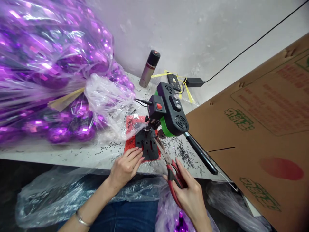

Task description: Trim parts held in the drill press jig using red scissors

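Note:
In my right hand (190, 196) is a pair of scissors (174, 180) with red and black handles. Their metal blades point up and left, close to the right edge of a slotted black base plate (147, 145). My left hand (126, 166) reaches to the plate's left front edge, its fingers stretched out and touching it; whatever lies under the fingertips is hidden. Above the plate stands a black and green machine (172, 111) with a red switch, round grilles and a black lever handle (201, 154). A red sheet (130, 143) shows beneath the plate.
Black scraps (185, 154) litter the white table (106, 158). Clear bags of shiny purple balls (58, 64) fill the left side. A dark-capped bottle (149, 68), a power strip (173, 81) and an adapter (194, 82) sit at the back. A large cardboard box (256, 129) leans at right.

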The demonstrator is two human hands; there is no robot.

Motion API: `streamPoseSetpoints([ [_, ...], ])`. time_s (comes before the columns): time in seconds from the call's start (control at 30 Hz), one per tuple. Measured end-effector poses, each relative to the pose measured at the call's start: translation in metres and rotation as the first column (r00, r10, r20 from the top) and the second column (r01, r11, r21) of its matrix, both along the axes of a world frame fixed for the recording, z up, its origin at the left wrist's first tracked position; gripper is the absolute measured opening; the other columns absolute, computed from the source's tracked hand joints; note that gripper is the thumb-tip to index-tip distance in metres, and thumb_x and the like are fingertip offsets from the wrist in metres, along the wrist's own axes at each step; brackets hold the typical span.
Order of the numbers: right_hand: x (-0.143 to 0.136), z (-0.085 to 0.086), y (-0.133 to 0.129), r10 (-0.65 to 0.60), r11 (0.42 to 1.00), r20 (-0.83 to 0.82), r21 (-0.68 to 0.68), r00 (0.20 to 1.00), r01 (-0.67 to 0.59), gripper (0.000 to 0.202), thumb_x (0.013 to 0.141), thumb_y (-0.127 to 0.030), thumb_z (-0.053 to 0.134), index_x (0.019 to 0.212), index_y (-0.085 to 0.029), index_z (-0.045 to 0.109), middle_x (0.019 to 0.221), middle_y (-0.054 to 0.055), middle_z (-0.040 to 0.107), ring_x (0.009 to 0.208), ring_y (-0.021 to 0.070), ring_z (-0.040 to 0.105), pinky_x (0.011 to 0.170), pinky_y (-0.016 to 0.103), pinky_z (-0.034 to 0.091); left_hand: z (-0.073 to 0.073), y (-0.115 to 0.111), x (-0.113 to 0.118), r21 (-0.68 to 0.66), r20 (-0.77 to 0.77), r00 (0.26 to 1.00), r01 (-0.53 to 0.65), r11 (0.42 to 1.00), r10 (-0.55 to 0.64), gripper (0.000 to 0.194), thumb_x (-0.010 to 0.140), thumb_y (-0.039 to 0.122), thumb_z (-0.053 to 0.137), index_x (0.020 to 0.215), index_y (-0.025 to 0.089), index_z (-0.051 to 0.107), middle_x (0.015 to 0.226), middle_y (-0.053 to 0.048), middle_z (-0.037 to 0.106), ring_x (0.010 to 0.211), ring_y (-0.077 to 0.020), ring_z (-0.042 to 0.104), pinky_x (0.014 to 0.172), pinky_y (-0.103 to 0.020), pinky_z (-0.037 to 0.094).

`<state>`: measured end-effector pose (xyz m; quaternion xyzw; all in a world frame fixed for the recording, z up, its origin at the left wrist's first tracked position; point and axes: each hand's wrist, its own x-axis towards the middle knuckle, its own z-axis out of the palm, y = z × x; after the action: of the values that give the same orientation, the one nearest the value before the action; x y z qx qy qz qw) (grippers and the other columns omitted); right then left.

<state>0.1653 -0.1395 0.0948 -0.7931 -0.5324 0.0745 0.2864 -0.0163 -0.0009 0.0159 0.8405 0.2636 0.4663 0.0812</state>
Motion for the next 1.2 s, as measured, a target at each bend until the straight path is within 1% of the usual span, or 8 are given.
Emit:
streamPoseSetpoints([
  [0.17, 0.006, 0.026, 0.011, -0.102, 0.982, -0.329, -0.186, 0.939, 0.042, 0.067, 0.069, -0.044, 0.075, 0.129, -0.016, 0.063, 0.123, 0.009, 0.068, 0.112, 0.0275, 0.066, 0.099, 0.035, 0.052, -0.001, 0.0, 0.0, -0.001, 0.003, 1.0, 0.0, 1.0, 0.0, 0.017, 0.091, 0.015, 0.057, 0.102, 0.012, 0.07, 0.103, -0.007, 0.075, 0.098, -0.0207, 0.068, 0.082, -0.033, 0.061],
  [0.33, 0.019, 0.034, 0.017, -0.12, 0.941, -0.302, -0.338, 0.946, 0.011, 0.066, 0.069, -0.045, 0.076, 0.129, -0.02, 0.063, 0.118, 0.008, 0.071, 0.11, 0.0304, 0.067, 0.094, 0.039, 0.054, 0.0, 0.0, 0.0, 0.01, -0.003, 1.0, -0.004, 1.0, 0.004, 0.018, 0.092, 0.015, 0.056, 0.103, 0.013, 0.07, 0.103, -0.007, 0.075, 0.098, -0.0198, 0.069, 0.082, -0.031, 0.061],
  [0.43, 0.028, 0.031, 0.023, -0.163, 0.951, -0.154, -0.287, 0.975, 0.113, 0.062, 0.071, -0.049, 0.074, 0.126, -0.019, 0.066, 0.116, 0.008, 0.071, 0.11, 0.0335, 0.066, 0.094, 0.045, 0.053, 0.0, 0.0, 0.0, 0.0, 0.007, 1.0, -0.002, 1.0, 0.002, 0.017, 0.091, 0.014, 0.057, 0.102, 0.013, 0.07, 0.103, -0.007, 0.075, 0.098, -0.0203, 0.069, 0.082, -0.032, 0.061],
  [0.5, 0.037, 0.029, 0.021, -0.148, 0.964, -0.125, -0.238, 0.981, 0.115, 0.056, 0.076, -0.048, 0.069, 0.122, -0.017, 0.068, 0.116, 0.009, 0.07, 0.109, 0.0326, 0.067, 0.09, 0.041, 0.056, 0.0, -0.001, 0.001, 0.001, 0.014, 1.0, -0.002, 1.0, 0.002, 0.017, 0.091, 0.014, 0.058, 0.102, 0.012, 0.07, 0.102, -0.007, 0.075, 0.098, -0.0206, 0.069, 0.081, -0.032, 0.062],
  [0.6, 0.049, 0.029, 0.006, -0.162, 0.949, -0.028, -0.28, 0.986, 0.147, 0.053, 0.071, -0.049, 0.073, 0.114, -0.018, 0.073, 0.104, 0.009, 0.075, 0.1, 0.0339, 0.071, 0.077, 0.037, 0.061, 0.0, -0.002, 0.003, -0.005, 0.014, 1.0, -0.011, 1.0, 0.011, 0.017, 0.09, 0.013, 0.059, 0.103, 0.011, 0.07, 0.103, -0.008, 0.075, 0.098, -0.0211, 0.069, 0.081, -0.033, 0.062],
  [0.83, 0.046, 0.033, -0.025, 0.008, 0.968, -0.06, -0.25, 0.998, -0.023, 0.06, 0.071, -0.037, 0.076, 0.127, -0.019, 0.065, 0.107, 0.006, 0.076, 0.094, 0.026, 0.074, 0.078, 0.029, 0.061, 0.0, -0.002, 0.002, -0.004, 0.008, 1.0, -0.018, 1.0, 0.018, 0.016, 0.09, 0.014, 0.059, 0.102, 0.012, 0.07, 0.101, -0.008, 0.075, 0.097, -0.0206, 0.07, 0.081, -0.032, 0.062],
  [1.07, 0.032, 0.033, -0.001, 0.088, 0.974, -0.089, -0.201, 0.992, -0.105, 0.061, 0.077, -0.041, 0.072, 0.133, -0.022, 0.06, 0.124, 0.007, 0.068, 0.114, 0.0267, 0.065, 0.094, 0.035, 0.055, 0.001, -0.001, 0.002, -0.002, 0.009, 1.0, -0.005, 1.0, 0.005, 0.018, 0.091, 0.015, 0.058, 0.104, 0.013, 0.07, 0.101, -0.007, 0.075, 0.098, -0.0205, 0.069, 0.082, -0.032, 0.061],
  [1.2, 0.033, 0.032, 0.0, 0.088, 0.97, -0.12, -0.214, 0.989, -0.112, 0.063, 0.078, -0.041, 0.072, 0.136, -0.023, 0.056, 0.128, 0.007, 0.066, 0.115, 0.0257, 0.065, 0.097, 0.035, 0.053, 0.0, -0.001, 0.001, -0.014, 0.007, 1.0, 0.002, 1.0, -0.002, 0.019, 0.09, 0.015, 0.058, 0.105, 0.014, 0.07, 0.102, -0.007, 0.075, 0.099, -0.0205, 0.069, 0.083, -0.032, 0.061],
])
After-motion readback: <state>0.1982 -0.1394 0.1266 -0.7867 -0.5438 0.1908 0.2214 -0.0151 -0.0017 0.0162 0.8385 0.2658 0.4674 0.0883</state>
